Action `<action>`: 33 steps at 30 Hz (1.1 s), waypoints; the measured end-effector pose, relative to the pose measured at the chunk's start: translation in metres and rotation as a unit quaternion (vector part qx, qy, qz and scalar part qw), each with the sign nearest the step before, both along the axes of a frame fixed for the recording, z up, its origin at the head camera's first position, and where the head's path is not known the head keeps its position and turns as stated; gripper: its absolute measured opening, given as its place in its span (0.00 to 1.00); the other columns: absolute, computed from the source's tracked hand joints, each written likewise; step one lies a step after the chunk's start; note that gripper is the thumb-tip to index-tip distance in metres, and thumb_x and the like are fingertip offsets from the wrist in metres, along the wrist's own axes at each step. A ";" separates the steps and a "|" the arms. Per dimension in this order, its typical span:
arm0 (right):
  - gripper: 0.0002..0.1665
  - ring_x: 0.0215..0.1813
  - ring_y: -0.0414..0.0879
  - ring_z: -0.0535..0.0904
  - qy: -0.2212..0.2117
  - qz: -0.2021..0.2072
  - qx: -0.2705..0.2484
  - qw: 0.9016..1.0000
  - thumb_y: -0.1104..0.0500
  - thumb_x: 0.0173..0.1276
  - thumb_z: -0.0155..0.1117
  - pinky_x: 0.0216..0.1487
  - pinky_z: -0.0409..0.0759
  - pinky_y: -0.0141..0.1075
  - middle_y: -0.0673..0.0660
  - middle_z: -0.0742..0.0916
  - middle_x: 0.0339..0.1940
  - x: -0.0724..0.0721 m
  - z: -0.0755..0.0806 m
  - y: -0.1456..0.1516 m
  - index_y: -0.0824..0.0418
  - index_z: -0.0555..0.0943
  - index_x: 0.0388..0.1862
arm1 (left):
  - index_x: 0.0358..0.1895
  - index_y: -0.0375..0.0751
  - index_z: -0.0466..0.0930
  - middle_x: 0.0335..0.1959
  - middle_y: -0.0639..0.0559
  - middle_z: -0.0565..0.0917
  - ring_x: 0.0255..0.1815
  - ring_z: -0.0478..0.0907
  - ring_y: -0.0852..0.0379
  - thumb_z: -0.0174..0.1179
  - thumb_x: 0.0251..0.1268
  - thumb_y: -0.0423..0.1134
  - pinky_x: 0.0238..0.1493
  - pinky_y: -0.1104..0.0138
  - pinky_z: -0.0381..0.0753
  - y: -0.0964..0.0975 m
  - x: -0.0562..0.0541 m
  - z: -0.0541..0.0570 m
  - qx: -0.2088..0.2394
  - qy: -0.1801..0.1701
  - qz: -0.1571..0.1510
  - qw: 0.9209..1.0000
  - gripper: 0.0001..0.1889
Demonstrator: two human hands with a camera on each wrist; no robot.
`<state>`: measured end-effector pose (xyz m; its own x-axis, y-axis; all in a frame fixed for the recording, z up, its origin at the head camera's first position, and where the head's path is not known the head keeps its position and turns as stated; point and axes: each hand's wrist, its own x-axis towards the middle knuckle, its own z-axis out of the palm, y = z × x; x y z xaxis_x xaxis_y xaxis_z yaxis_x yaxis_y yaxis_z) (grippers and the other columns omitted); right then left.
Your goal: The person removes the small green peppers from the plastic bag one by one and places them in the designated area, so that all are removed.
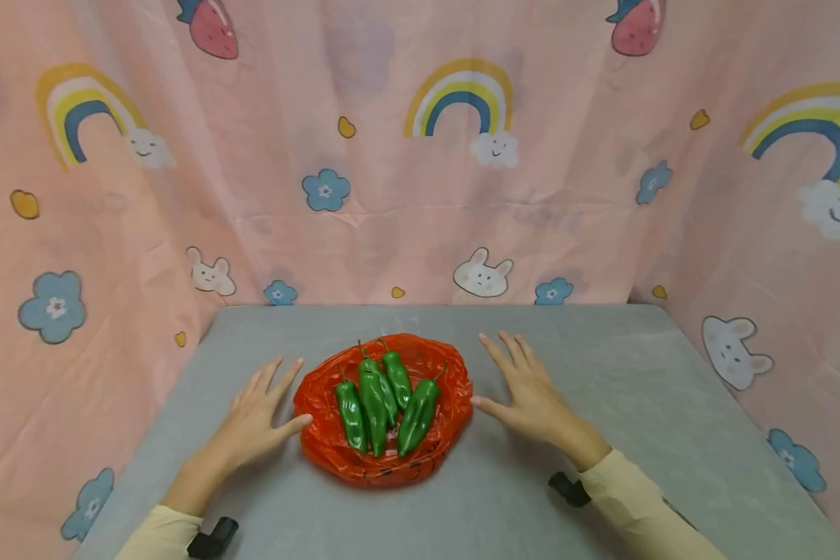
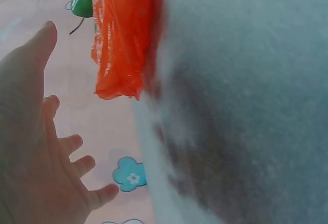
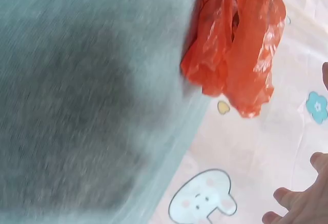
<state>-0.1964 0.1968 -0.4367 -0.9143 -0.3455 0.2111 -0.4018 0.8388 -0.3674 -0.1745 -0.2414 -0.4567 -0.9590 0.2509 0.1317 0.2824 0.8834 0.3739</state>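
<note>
Several long green peppers [image 1: 372, 404] lie on a crumpled red plastic bag [image 1: 364, 470], whose edges are folded down around them. To the left of the bag, my left hand [image 1: 255, 416] hovers with fingers spread and thumb toward the rim. My right hand [image 1: 535, 404] is held likewise on the other side, its thumb near the bag's right edge. Neither hand holds anything. From the left wrist, a gap shows between my left hand [image 2: 46, 147] and the bag [image 2: 120, 44]; one pepper [image 2: 82, 1] pokes out above. Part of my right hand [image 3: 307, 198] appears in the right wrist view, apart from the bag [image 3: 246, 55].
A grey table [image 1: 672, 435] carries the bag near its middle. Pink curtains [image 1: 392, 233] printed with rainbows, rabbits and flowers stand behind the table and along both sides. Dark straps with small devices [image 1: 213, 538] sit at both wrists over cream sleeves [image 1: 637, 498].
</note>
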 end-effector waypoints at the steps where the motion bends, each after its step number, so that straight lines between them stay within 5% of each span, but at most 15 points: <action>1: 0.57 0.82 0.69 0.47 -0.001 0.004 -0.002 1.000 0.35 0.65 0.68 0.70 0.55 0.75 0.65 0.56 0.83 0.000 0.000 -0.002 0.44 0.49 0.85 | 0.82 0.61 0.49 0.82 0.36 0.52 0.79 0.50 0.27 0.60 0.66 0.64 0.66 0.24 0.54 -0.001 -0.001 -0.001 0.003 0.000 -0.004 1.000 0.45; 21: 0.47 0.73 0.60 0.67 -0.042 0.078 -0.069 0.994 0.46 0.66 0.72 0.67 0.70 0.66 0.61 0.74 0.72 0.013 0.005 -0.042 0.50 0.63 0.80 | 0.81 0.53 0.56 0.73 0.35 0.66 0.71 0.64 0.28 0.65 0.64 0.60 0.60 0.27 0.67 -0.008 -0.013 -0.015 0.094 -0.078 -0.059 0.991 0.45; 33: 0.42 0.70 0.59 0.71 -0.079 0.107 -0.059 0.989 0.47 0.68 0.70 0.67 0.72 0.62 0.59 0.77 0.71 0.017 0.001 -0.060 0.49 0.66 0.78 | 0.79 0.49 0.61 0.66 0.38 0.71 0.62 0.72 0.43 0.68 0.63 0.56 0.63 0.40 0.71 -0.009 -0.018 -0.025 0.125 -0.097 -0.080 0.984 0.43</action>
<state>-0.1798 0.1367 -0.4356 -0.8478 -0.5160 0.1220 -0.4953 0.6884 -0.5299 -0.1926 -0.2508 -0.4819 -0.9232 0.3834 0.0270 0.3124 0.7076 0.6338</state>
